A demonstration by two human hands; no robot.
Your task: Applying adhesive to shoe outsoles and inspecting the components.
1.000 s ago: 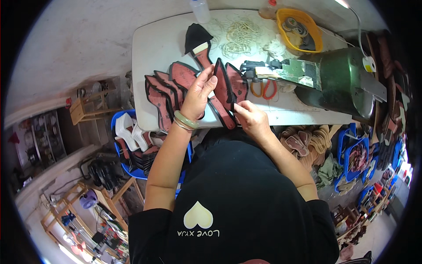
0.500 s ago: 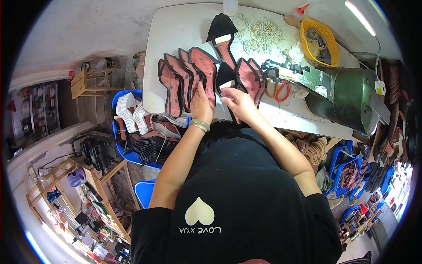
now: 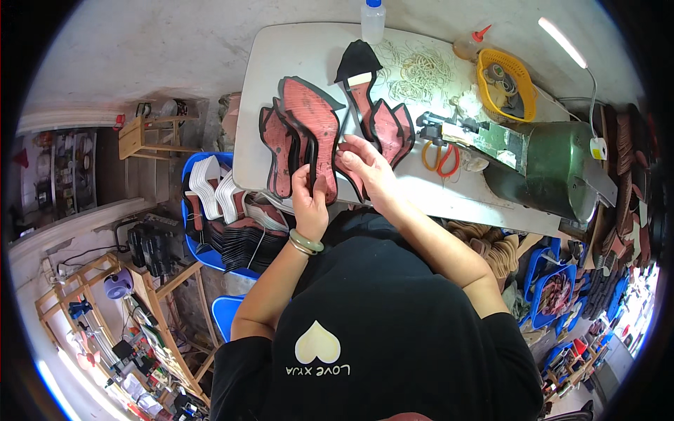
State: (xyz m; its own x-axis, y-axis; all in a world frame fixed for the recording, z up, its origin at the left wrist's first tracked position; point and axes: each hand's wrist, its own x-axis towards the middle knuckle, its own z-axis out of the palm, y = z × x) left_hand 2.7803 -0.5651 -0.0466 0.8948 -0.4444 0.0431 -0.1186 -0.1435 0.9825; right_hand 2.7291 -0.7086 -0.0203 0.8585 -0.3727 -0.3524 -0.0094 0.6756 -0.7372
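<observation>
My left hand pinches the heel end of a red shoe sole with a black rim, lifted above the table. My right hand is beside that sole's middle, its fingers curled over another black-rimmed sole, mostly hidden under the hand. To the left, more red soles lie overlapped. Beyond my hands, one sole carries a black upper across its toe end. Two or so further soles overlap just right of my right hand.
On the pale table are tangled rubber bands, a clear bottle, a yellow basket, orange-handled scissors and a green machine. A blue crate of white and black soles stands at the left.
My left hand has taken up a red sole from the left group and raised it by the heel end. My right hand has shifted slightly left and opened its fingers somewhat.
</observation>
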